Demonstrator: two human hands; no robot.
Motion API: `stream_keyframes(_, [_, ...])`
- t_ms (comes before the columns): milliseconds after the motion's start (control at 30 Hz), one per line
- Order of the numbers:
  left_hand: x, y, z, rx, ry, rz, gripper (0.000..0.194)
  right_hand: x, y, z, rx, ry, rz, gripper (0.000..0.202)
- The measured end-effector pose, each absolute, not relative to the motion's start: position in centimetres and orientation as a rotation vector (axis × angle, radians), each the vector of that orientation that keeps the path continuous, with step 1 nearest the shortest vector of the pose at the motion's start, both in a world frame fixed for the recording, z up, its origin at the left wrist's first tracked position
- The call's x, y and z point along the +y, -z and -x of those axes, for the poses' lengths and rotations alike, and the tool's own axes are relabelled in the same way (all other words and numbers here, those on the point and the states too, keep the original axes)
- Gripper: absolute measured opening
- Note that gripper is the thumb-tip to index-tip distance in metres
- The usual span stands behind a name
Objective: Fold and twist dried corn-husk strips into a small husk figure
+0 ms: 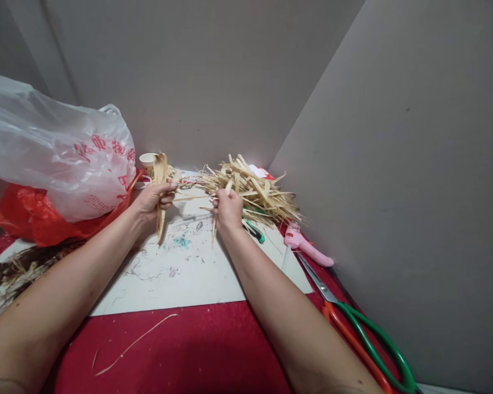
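My left hand (pixel 156 198) is closed around a wide, pale dried husk strip (pixel 160 169), which stands upright with its ends above and below the fingers. My right hand (pixel 229 209) pinches a narrower piece of dried husk (pixel 229 186); a thin end hangs below the fingers. A fine strand stretches between the two hands, but I cannot tell which piece it belongs to. Just behind my right hand lies a loose heap of dried husk strips (pixel 267 192). Both hands are above a white board (pixel 197 284) marked with paint stains.
Scissors (pixel 328 295) with orange and green handles and a pink glue gun (pixel 308 247) lie at right. A green-and-black cutter (pixel 255 232) sits by the heap. At left are a white plastic bag (pixel 66 148), a red bag (pixel 33 213) and a paper cup (pixel 148 160). Grey walls enclose the back and right.
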State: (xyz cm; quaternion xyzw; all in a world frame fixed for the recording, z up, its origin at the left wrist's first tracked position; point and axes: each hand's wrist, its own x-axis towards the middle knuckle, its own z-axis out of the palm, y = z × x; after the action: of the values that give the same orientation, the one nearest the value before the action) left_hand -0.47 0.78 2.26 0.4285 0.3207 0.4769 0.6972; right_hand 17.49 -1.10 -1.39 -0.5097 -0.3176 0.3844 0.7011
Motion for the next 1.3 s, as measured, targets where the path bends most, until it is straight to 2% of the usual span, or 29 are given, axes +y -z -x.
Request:
stream_keyframes(167, [2.6,-1.7,2.2,0.736,-1.196,-0.794,0.011,-1.3,-1.9,-20.4,-0.285,-0.725,0.9,0.012])
stream_keyframes(400, [3.1,-1.0,2.3,0.773,-1.202,-0.773,0.019,-2.5,-5.8,-23.9,-0.535,-0.512,0.833,0.026])
stream_keyframes(500, [2.3,-1.3,1.6,0.797,-1.132,-0.855,0.026,-3.4,-6.4,-22.4,-0.625,-0.664,0.871,0.021])
stream_keyframes(667, [0.4,-1.6,0.1,0.816,-0.958,-1.06,0.036,-4.3,-4.1,-16.8,-0.934,-1.24,1.016,0.022])
stream_keyframes(767, [-0.4,-1.5,-0.6,0.846,-0.886,-1.143,0.036,-4.1,-2.4,-15.0,-1.135,-1.282,1.041,0.03])
stream_keyframes(867, [-0.6,-1.4,-0.9,0.831,-0.861,-1.161,0.031,-3.7,-2.3,-15.6,-1.229,-1.026,1.124,0.029])
stream_keyframes(1100, [0.6,-0.9,-0.3,0.838,-0.925,-0.998,0.034,-6.1,-8.0,-21.1,-1.502,0.096,1.433,0.025])
stream_keyframes(1200, [1.0,-0.9,-0.2,0.827,-0.964,-0.904,0.024,-6.5,-8.7,-22.9,-1.569,0.274,1.632,0.024])
stream_keyframes(1300, [1.0,-1.0,-0.4,0.808,-0.99,-0.844,0.013,-5.7,-7.2,-24.1,-1.687,0.22,1.906,0.018])
